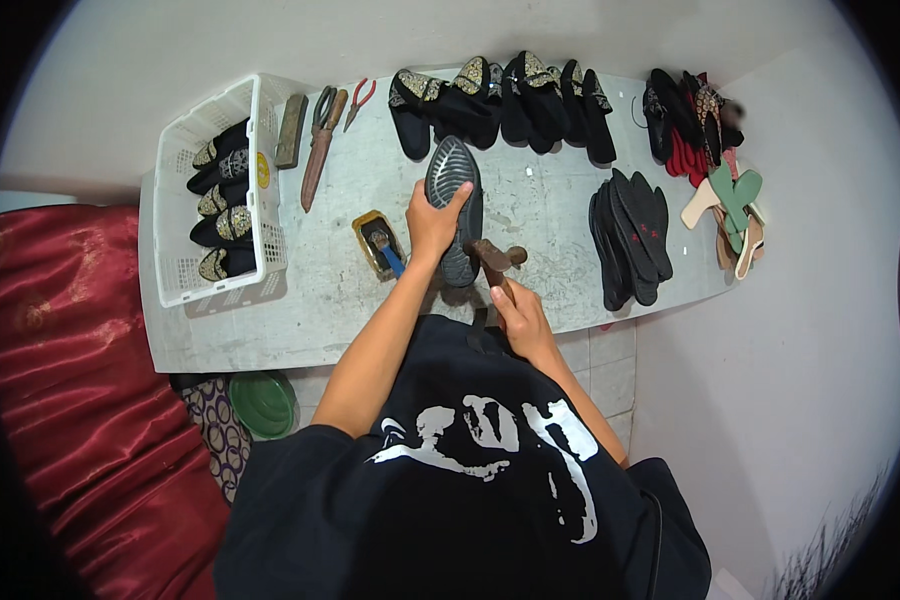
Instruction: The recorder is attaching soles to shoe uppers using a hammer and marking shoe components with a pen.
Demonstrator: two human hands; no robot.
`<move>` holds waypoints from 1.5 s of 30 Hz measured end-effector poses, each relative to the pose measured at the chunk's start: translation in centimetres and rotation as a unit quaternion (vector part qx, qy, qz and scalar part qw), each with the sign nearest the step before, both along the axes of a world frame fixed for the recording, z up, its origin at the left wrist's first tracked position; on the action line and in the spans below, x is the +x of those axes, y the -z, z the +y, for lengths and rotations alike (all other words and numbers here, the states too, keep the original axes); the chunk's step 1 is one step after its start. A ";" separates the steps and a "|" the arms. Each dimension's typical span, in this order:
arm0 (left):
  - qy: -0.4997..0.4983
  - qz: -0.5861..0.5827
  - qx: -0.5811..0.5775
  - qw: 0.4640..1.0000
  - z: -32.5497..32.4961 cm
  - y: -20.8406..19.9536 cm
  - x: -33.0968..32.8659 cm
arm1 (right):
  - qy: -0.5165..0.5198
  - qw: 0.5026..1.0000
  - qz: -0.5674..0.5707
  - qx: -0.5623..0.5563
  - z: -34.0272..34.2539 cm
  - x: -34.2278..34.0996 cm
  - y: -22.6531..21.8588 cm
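Observation:
My left hand [435,222] is closed round the middle of a black shoe [452,165], whose ridged sole faces up toward me. In my right hand [522,318] is the handle of a hammer [493,262] with a brown, rusty-looking head. The hammer head is beside the heel end of the sole; whether they touch I cannot tell. Left of the shoe lies a small yellow-rimmed tray [363,228] with dark contents, and a blue-handled brush [388,254] rests in it.
A white plastic basket [260,190] of decorated black shoes stands at left. Beside it lie a sharpening block [291,131], a knife [318,165], scissors [323,108] and red pliers [361,104]. Slippers [542,125] line the back; black soles [638,230] and green cutouts [735,196] lie at right.

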State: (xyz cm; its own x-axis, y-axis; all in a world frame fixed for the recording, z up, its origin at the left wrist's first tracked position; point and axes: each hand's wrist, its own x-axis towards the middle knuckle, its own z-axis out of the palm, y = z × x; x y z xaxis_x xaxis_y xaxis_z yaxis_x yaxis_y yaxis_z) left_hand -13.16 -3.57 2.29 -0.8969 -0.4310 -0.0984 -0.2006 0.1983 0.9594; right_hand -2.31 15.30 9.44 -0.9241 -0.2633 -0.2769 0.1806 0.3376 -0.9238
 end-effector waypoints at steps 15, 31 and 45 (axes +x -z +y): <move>-0.049 0.047 -0.058 0.996 0.7 -1.1 -0.6 | -0.049 0.997 0.028 0.048 1.2 2.5 -0.7; -0.108 0.021 -0.032 0.993 1.6 -1.4 0.4 | -0.096 0.988 0.031 0.121 1.2 1.1 -1.6; 0.020 0.032 0.110 0.993 -2.4 3.0 -1.9 | -0.096 0.993 0.013 0.068 0.5 0.4 -1.2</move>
State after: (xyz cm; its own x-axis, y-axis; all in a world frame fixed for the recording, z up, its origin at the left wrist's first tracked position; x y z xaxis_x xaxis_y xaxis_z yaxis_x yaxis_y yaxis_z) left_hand -15.04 -6.00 -0.74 -0.9203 -0.3695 -0.1281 -0.1339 -0.0101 0.9909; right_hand -1.89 15.83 10.66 -0.8679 -0.3967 -0.2989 0.0776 0.4860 -0.8705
